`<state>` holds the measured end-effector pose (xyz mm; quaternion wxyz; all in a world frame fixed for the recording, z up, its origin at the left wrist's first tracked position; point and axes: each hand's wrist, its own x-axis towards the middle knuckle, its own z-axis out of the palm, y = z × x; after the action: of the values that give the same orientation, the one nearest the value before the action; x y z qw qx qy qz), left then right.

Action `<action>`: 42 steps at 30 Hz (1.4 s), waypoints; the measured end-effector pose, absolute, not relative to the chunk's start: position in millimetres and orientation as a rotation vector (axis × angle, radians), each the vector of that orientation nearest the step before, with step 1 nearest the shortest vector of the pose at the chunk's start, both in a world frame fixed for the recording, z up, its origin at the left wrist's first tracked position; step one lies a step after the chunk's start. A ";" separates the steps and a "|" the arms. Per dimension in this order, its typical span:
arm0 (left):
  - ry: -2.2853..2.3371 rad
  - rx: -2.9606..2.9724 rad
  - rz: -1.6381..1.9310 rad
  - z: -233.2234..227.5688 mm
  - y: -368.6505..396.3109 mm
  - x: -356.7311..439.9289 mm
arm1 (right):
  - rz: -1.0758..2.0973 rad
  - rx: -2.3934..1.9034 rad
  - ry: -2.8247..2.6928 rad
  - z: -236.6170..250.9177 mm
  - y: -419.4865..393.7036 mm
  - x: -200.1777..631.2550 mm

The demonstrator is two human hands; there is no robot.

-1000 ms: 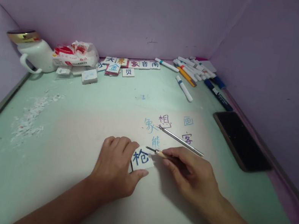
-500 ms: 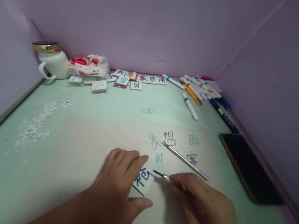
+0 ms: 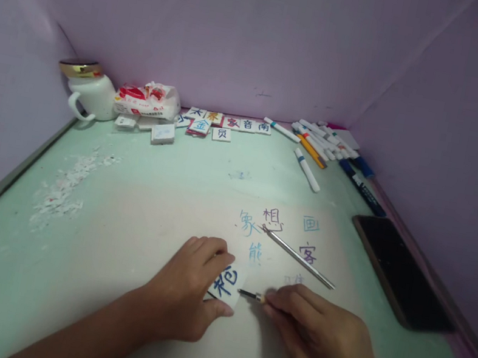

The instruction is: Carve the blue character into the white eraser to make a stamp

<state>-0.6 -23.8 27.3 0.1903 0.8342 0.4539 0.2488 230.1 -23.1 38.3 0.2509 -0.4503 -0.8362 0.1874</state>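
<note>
My left hand [image 3: 191, 291] is closed on a white square block [image 3: 235, 283] with a blue character on its top. The fingers curl over its far left side and the thumb lies at its near edge, so its left part is hidden. In my right hand [image 3: 317, 335] is a carving tool [image 3: 252, 295] with a thin metal shaft and a pale handle, mostly covered by the fingers. Its tip is at the block's right edge; whether it touches, I cannot tell. A slim silver rod [image 3: 301, 259] lies on the table beyond my right hand.
Characters are written on the table [image 3: 159, 214] past the block. White shavings [image 3: 63, 191] lie at left. Along the back are a lidded mug [image 3: 99, 95], a wipes pack [image 3: 148, 102], character squares [image 3: 221, 134] and markers [image 3: 306, 169]. A phone [image 3: 398, 272] lies at right.
My left thumb has come in against the block's near edge. The carving tool's tip has shifted slightly toward me, along the block's right side. The view has tilted a little.
</note>
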 end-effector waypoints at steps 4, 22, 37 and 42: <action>1.304 2.322 0.717 25.6 -24.2 -0.1 | 0.537 -1.240 -2.238 33.9 -24.2 232.3; 1.269 2.257 0.707 26.3 -22.0 1.0 | 0.592 -1.149 -2.303 39.2 -13.8 224.9; 1.274 2.200 0.681 27.6 -22.5 2.5 | 0.661 -1.158 -2.319 35.1 -7.4 223.4; 1.275 2.194 0.694 25.1 -22.3 1.1 | 0.690 -1.176 -2.333 37.2 -9.2 217.9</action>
<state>1.1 -22.3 25.1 0.2526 0.8070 0.4688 0.2553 217.9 -9.2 37.2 0.2181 -0.4246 -0.8426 0.2492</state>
